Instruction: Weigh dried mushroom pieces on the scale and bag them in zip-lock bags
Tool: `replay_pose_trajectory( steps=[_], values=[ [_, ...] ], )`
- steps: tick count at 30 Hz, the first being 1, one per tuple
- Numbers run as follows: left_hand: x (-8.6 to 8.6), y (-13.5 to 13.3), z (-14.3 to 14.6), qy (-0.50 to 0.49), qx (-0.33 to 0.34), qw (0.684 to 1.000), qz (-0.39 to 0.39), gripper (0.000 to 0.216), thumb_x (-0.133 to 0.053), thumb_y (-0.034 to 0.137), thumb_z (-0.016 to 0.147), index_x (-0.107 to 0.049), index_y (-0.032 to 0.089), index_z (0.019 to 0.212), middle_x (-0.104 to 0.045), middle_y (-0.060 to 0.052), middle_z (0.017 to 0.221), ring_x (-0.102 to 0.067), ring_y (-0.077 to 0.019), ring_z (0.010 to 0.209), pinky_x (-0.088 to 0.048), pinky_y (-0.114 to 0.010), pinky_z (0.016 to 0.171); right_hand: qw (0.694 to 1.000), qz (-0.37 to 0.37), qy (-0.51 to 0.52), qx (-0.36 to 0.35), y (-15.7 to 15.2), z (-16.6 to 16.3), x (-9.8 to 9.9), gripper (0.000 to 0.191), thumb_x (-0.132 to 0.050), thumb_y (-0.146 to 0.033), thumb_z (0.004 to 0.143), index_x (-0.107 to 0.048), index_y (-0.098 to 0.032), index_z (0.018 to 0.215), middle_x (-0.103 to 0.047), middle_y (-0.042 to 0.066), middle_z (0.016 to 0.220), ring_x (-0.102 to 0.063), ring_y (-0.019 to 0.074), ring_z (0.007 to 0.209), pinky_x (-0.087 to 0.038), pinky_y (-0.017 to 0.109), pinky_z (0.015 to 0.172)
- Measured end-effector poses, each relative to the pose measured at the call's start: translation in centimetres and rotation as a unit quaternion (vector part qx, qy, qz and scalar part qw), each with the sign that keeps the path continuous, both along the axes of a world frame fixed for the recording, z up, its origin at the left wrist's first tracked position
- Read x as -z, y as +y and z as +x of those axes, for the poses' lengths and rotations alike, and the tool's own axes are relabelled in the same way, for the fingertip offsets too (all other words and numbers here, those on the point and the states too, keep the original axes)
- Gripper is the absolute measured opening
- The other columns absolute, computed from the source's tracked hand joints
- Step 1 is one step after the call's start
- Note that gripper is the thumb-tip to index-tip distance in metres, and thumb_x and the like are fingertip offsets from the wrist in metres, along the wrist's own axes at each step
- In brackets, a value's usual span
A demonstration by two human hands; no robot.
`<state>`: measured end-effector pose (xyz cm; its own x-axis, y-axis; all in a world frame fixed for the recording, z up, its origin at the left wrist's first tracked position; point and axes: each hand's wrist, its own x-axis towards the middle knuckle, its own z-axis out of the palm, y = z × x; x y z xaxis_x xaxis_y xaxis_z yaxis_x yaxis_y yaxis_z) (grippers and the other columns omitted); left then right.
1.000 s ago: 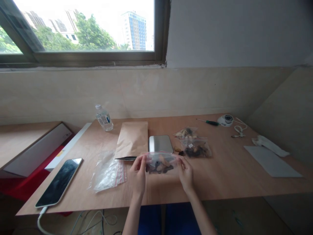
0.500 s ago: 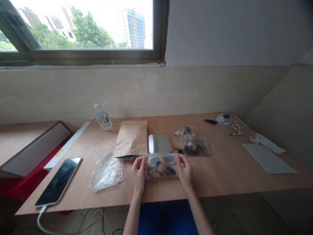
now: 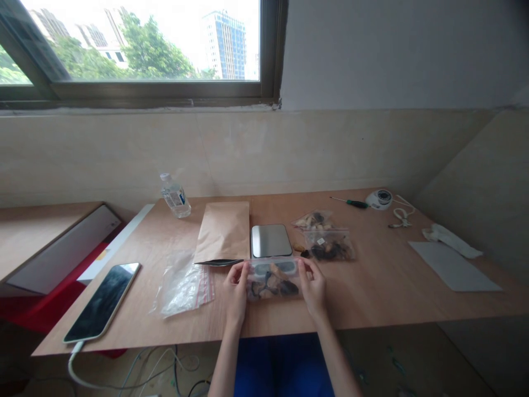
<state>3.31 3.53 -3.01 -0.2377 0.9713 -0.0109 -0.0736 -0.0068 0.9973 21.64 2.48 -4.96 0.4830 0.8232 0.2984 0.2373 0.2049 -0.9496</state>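
Note:
Between my two hands is a clear zip-lock bag point(image 3: 273, 288) with dark and tan dried pieces inside, perhaps dried mushrooms. My left hand point(image 3: 236, 292) pinches its upper left corner, and my right hand point(image 3: 313, 288) pinches the upper right one. Just beyond the bag lies a small digital scale point(image 3: 271, 241) with a silver plate, its front part seen through the plastic. Left of the scale lies a brown kraft pouch point(image 3: 223, 231), its dark mouth facing me. To the right are two filled clear bags point(image 3: 329, 246), with a few loose pieces point(image 3: 301, 251) beside them.
Empty zip-lock bags point(image 3: 184, 286) lie left of my left hand. Farther left is a phone point(image 3: 103, 302) on a cable. A water bottle point(image 3: 176, 197) stands at the back. A screwdriver point(image 3: 355, 203), a dome camera point(image 3: 379, 199) and white paper point(image 3: 454, 267) are on the right.
Both hands keep their hold on the zip-lock bag's top corners. The pieces inside look slightly shifted. The whole view has tilted a little; nothing else has visibly moved.

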Motion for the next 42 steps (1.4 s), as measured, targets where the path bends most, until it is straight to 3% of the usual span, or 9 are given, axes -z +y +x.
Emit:
replay_pose_trajectory(
  steps=[12, 20, 33, 36, 38, 40, 42],
  values=[
    [-0.8, -0.2, 0.1, 0.007, -0.007, 0.999, 0.031, 0.030, -0.062, 0.045, 0.076, -0.066, 0.016, 0.085, -0.066, -0.002, 0.074, -0.061, -0.0136, 0.067, -0.046, -0.021, 0.061, 1.000, -0.006, 0.026, -0.003, -0.2, -0.1, -0.6, 0.031, -0.054, -0.045, 0.083, -0.066, -0.017, 0.087, -0.070, 0.009, 0.089, -0.065, 0.0216, 0.082, -0.052, 0.032, 0.071],
    [-0.9, 0.0, 0.2, -0.018, 0.079, 0.996, 0.048, 0.025, -0.063, 0.041, 0.076, -0.065, 0.016, 0.082, -0.064, -0.001, 0.074, -0.059, -0.0131, 0.071, -0.046, -0.021, 0.066, 0.991, -0.025, 0.098, -0.084, -0.3, 0.1, -1.1, 0.030, -0.059, -0.046, 0.079, -0.065, -0.017, 0.088, -0.070, 0.007, 0.083, -0.065, 0.0196, 0.078, -0.053, 0.030, 0.069],
    [-1.3, -0.2, 0.0, -0.016, 0.065, 0.997, 0.050, 0.023, -0.065, 0.039, 0.074, -0.064, 0.018, 0.080, -0.063, 0.000, 0.074, -0.058, -0.0133, 0.071, -0.043, -0.021, 0.066, 0.990, -0.025, 0.099, -0.096, 0.1, 0.4, -1.2, 0.026, -0.063, -0.043, 0.077, -0.064, -0.018, 0.080, -0.067, 0.004, 0.075, -0.064, 0.0183, 0.074, -0.051, 0.029, 0.067],
    [-1.9, -0.5, 0.2, -0.008, 0.057, 0.996, 0.062, 0.023, -0.064, 0.040, 0.075, -0.063, 0.018, 0.080, -0.062, -0.001, 0.074, -0.057, -0.0141, 0.072, -0.043, -0.022, 0.067, 0.994, -0.002, 0.042, -0.101, -0.1, 0.5, -2.3, 0.024, -0.057, -0.042, 0.081, -0.063, -0.019, 0.083, -0.068, 0.005, 0.082, -0.064, 0.0198, 0.081, -0.050, 0.033, 0.075],
    [-2.5, -0.8, 0.4, 0.004, 0.065, 0.995, 0.073, 0.023, -0.063, 0.040, 0.076, -0.063, 0.018, 0.080, -0.062, -0.001, 0.074, -0.057, -0.0145, 0.073, -0.044, -0.022, 0.068, 0.994, 0.034, -0.056, -0.091, -0.3, 0.5, -3.8, 0.023, -0.051, -0.038, 0.085, -0.064, -0.020, 0.092, -0.067, 0.008, 0.098, -0.061, 0.0220, 0.096, -0.047, 0.038, 0.086],
    [-3.2, -1.1, 0.5, 0.015, 0.075, 0.994, 0.083, 0.023, -0.063, 0.041, 0.076, -0.063, 0.018, 0.079, -0.063, -0.002, 0.076, -0.058, -0.0148, 0.073, -0.044, -0.023, 0.068, 0.976, 0.061, -0.189, -0.085, -0.6, 0.2, -5.9, 0.026, -0.050, -0.034, 0.086, -0.062, -0.021, 0.106, -0.062, 0.010, 0.114, -0.054, 0.0241, 0.110, -0.039, 0.043, 0.096],
    [-3.7, -1.3, 0.7, 0.028, 0.083, 0.992, 0.092, 0.023, -0.063, 0.040, 0.076, -0.063, 0.017, 0.080, -0.063, -0.003, 0.077, -0.058, -0.0155, 0.073, -0.045, -0.024, 0.068, 0.941, 0.061, -0.315, -0.109, -0.9, -0.5, -8.3, 0.028, -0.054, -0.030, 0.084, -0.061, -0.024, 0.111, -0.062, 0.008, 0.118, -0.049, 0.0261, 0.117, -0.032, 0.046, 0.100]
  ],
)
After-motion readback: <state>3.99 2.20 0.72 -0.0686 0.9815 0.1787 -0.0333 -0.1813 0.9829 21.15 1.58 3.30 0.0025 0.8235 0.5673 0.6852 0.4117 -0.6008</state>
